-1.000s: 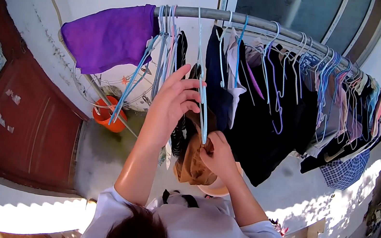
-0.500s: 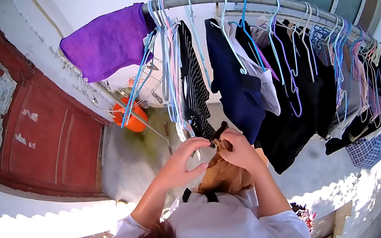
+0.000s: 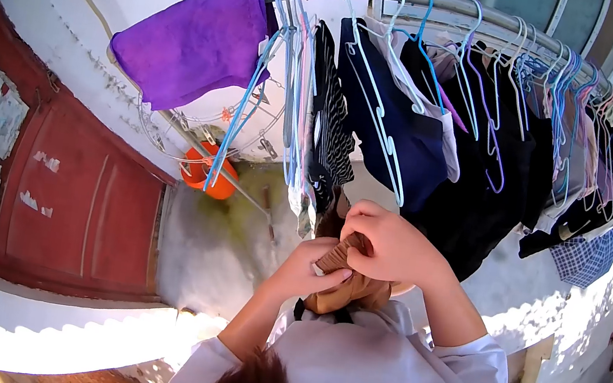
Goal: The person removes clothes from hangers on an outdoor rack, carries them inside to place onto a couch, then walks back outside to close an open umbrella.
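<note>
A brown garment (image 3: 366, 292) is bunched up in front of my chest, its ribbed, gathered band (image 3: 340, 253) stretched between my hands. From the left, my left hand (image 3: 306, 271) pinches one end of that band, thumb on the near side. Curled fingers of my right hand (image 3: 385, 243) grip the band's other end from above. Folds and my hands hide much of the garment's lower part. Just beyond my hands hang a black-and-white striped garment (image 3: 333, 113) and a dark navy one (image 3: 390, 129) on hangers.
A curved metal rail (image 3: 465, 8) carries several hangers and clothes across the top. A purple cloth (image 3: 190, 46) drapes over its left end. An orange bucket (image 3: 209, 174) stands by the wall, a red door (image 3: 65, 181) is at left, and a checked cloth (image 3: 587, 254) hangs at right.
My left hand, spread beside the garment before, now grips its band. The band has come into view, pulled nearer my body. A light-blue hanger now hangs in front of the navy garment.
</note>
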Demonstrator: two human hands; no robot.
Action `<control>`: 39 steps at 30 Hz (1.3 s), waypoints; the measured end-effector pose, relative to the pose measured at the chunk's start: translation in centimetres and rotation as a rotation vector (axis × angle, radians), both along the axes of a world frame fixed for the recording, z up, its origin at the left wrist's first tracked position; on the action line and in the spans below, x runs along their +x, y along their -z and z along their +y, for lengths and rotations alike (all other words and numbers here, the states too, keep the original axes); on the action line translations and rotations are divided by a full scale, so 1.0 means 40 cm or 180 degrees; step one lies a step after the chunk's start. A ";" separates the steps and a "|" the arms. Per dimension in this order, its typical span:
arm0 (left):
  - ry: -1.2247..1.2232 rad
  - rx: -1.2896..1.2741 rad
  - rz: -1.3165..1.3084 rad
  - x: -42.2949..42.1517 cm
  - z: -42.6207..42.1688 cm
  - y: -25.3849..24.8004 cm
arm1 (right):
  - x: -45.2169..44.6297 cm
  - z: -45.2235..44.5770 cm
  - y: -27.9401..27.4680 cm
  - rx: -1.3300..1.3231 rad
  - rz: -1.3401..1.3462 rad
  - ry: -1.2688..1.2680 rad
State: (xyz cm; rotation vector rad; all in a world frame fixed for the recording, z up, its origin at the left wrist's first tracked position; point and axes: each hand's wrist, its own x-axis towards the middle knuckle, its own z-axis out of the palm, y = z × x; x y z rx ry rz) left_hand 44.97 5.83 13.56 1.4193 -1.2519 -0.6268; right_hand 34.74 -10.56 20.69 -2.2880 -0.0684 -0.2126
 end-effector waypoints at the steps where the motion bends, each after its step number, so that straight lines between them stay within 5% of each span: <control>1: 0.0014 -0.0121 0.0211 -0.003 0.009 0.000 | 0.015 0.007 -0.038 0.0161 0.0117 0.0180; 6: -0.0218 0.0449 0.0277 -0.009 0.057 -0.017 | 0.141 0.056 -0.101 0.1376 -0.1344 0.0599; 7: -0.0258 0.0516 0.0371 -0.007 0.068 -0.009 | 0.176 0.049 -0.093 0.0839 -0.1522 0.0737; 17: -0.0624 0.0300 -0.0041 0.037 0.146 0.038 | 0.395 0.091 -0.081 -0.0372 -0.0997 0.1936; 20: -0.0764 0.0499 0.0947 0.040 0.168 0.035 | 0.409 0.079 -0.034 0.0309 -0.1150 0.2080; 29: -0.0340 0.0434 0.0667 0.111 0.162 0.017 | 0.292 -0.019 -0.026 0.0194 -0.0787 0.1840; 33: -0.0189 0.0404 0.0496 0.125 0.151 0.007 | 0.255 0.007 -0.087 0.1162 0.0303 0.1692; 39: 0.0054 0.0264 0.0593 0.125 0.138 0.015 | 0.210 0.002 -0.081 0.0619 -0.0351 0.2159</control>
